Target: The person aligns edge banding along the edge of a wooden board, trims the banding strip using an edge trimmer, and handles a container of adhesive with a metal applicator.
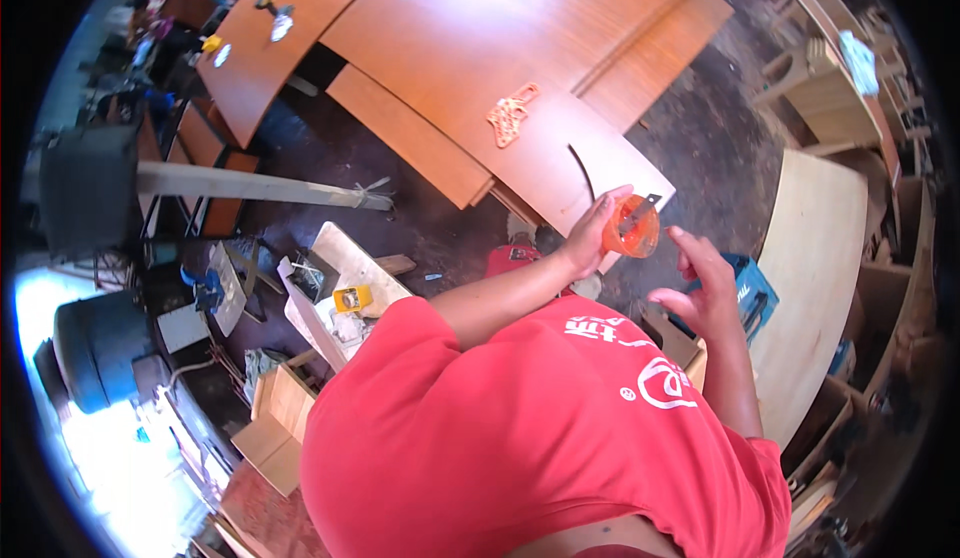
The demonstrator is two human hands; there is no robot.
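My left hand (pixel 592 236) is wrapped round the side of a small, round orange tub (pixel 640 243). A flat dark metal blade (pixel 640 213) stands in the tub, its end sticking out past the rim. To the right of the tub, my right hand (pixel 708 283) is held up with thumb and fingers apart and nothing in it. Beyond the tub lies a large wood-coloured panel (pixel 530 163). On it rest an orange openwork piece (pixel 510 116), whose kind I cannot make out, and a thin, dark curved strip (pixel 581 170).
More brown panels (pixel 400 133) are stacked at the front, with another brown table (pixel 290 18) to the left. A pale curved board (pixel 815 268) and a blue case (pixel 752 293) are at my right. A cluttered white stand (pixel 345 268) holds a yellow object (pixel 352 299).
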